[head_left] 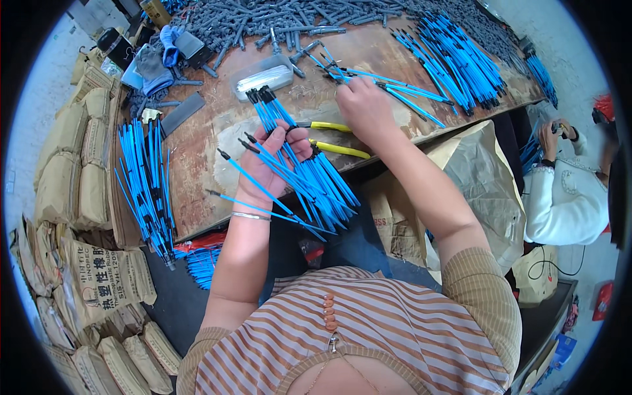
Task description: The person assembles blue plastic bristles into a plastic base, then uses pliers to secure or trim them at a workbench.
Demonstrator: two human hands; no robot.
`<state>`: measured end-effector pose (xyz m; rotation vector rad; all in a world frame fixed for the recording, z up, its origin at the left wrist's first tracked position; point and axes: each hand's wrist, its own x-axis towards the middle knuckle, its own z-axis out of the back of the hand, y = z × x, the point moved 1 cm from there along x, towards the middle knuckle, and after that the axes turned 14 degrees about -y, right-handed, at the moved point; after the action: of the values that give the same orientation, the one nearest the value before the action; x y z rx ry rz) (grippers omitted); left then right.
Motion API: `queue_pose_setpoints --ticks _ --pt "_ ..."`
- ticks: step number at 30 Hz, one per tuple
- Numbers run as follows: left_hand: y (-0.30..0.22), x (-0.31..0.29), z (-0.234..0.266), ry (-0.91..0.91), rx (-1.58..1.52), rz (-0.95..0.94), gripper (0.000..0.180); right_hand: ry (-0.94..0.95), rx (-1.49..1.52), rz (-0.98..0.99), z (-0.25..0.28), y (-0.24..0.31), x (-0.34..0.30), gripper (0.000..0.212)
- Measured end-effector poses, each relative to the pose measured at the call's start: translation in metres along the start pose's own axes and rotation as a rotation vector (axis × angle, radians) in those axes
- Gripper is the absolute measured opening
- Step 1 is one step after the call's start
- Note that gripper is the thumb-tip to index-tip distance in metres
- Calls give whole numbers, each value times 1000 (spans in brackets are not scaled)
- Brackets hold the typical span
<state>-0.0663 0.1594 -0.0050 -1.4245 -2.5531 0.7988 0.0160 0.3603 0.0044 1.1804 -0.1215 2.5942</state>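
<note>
My left hand (pixel 270 161) is closed around a bundle of thin blue rods (pixel 309 174) with black ends and black bands. A few of its rods fan out loosely toward the lower left. My right hand (pixel 365 108) reaches over the worktable, its fingers curled down at a few loose blue rods (pixel 415 92); its fingertips are partly hidden. Pliers with yellow handles (pixel 339 149) lie between my hands, partly covered by the bundle. Beyond my left hand stands a clear plastic box (pixel 263 80) of thin white strips.
Dark grey plastic parts (pixel 289 16) are heaped along the table's far side. More blue rods lie in piles at the right (pixel 461 62) and left (pixel 145 184). Brown paper sacks (pixel 72 151) are stacked at the left. A person in white (pixel 569 191) works at the right.
</note>
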Motion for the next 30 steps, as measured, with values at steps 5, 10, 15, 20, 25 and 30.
queue_pose_setpoints --ticks 5,10,15,20,25,30 --pt "0 1 0 4 11 12 14 94 -282 -1 -34 -27 8 11" --pt "-3 0 7 4 19 -20 14 240 -400 36 -22 -57 25 10" --pt "-2 4 8 19 -10 12 13 -73 -391 131 42 -110 70 12" --pt "-1 6 4 7 -5 36 14 -222 315 -137 127 -74 80 27" --pt "5 5 -12 19 -36 103 17 238 782 142 137 14 25 34" --pt "7 -5 -35 58 151 -74 18 177 579 45 127 38 -5 35"
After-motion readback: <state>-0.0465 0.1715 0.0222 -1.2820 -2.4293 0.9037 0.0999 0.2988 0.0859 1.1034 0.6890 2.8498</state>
